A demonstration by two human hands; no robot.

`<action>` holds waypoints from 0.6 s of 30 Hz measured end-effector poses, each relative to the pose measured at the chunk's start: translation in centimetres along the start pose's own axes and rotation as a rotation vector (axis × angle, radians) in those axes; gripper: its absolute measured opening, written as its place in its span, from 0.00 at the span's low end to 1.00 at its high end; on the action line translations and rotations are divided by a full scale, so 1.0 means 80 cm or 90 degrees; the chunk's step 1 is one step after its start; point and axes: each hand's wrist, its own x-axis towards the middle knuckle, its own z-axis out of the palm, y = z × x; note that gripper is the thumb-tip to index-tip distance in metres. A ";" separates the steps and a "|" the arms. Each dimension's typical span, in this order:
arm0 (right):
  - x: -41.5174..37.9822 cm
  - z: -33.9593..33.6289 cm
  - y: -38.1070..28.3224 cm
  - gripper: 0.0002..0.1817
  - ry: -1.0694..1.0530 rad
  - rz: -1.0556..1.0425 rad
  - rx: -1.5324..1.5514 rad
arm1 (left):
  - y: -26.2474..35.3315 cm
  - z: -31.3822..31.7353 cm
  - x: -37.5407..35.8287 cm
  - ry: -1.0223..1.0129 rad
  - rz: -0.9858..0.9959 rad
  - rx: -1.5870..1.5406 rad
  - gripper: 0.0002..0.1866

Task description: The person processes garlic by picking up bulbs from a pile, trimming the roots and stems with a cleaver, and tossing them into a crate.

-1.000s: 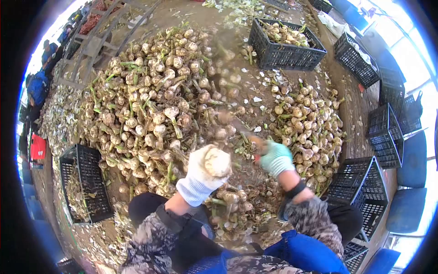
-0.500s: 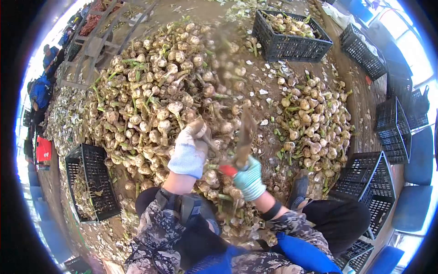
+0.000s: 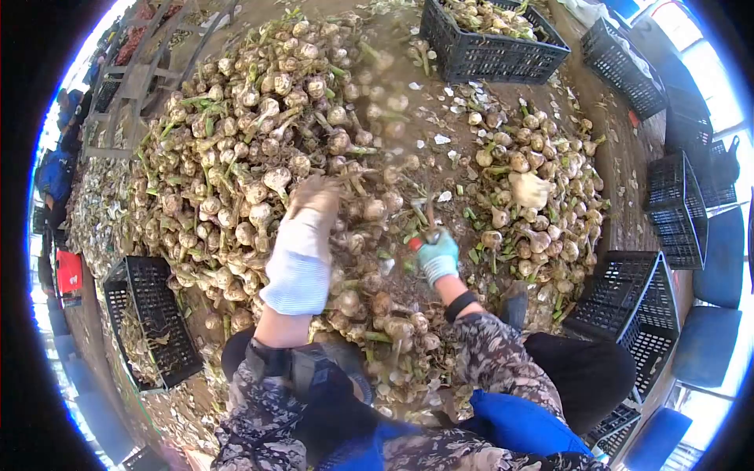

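My left hand [image 3: 309,228], in a white glove with soiled fingers, reaches over the large heap of garlic bulbs [image 3: 255,149]. Motion smears its fingertips against the bulbs. Lower right of it, my right hand [image 3: 438,256] wears a pale green glove and is closed on red-handled pruning shears [image 3: 429,212]. Their narrow metal end points away from me, over the littered ground between two heaps. A blurred pale garlic bulb [image 3: 531,190] shows over the smaller heap of garlic bulbs [image 3: 542,228] on the right. More bulbs with stems [image 3: 389,326] lie between my legs.
A black crate [image 3: 503,59] of garlic stands at the back. Another black crate [image 3: 157,322] with dry scraps leans at the left; a tipped black crate [image 3: 620,298] is at the right. Further crates [image 3: 675,204] line the right edge. Peel scraps litter the ground.
My left hand has moved forward and left onto the large heap; the stemmed bulb it held no longer shows there. My right hand moved slightly right and forward. A blurred bulb now shows over the right heap.
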 end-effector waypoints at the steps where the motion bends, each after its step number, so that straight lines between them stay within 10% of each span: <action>1: 0.018 -0.003 -0.005 0.27 0.018 -0.011 -0.050 | -0.003 -0.015 0.010 0.064 -0.020 -0.045 0.18; 12: 0.119 0.082 -0.046 0.27 0.004 -0.112 -0.181 | -0.033 -0.020 0.014 0.109 -0.106 0.056 0.14; 18: 0.035 0.037 -0.030 0.23 -0.101 -0.147 0.409 | -0.060 -0.023 0.039 0.062 -0.034 0.486 0.23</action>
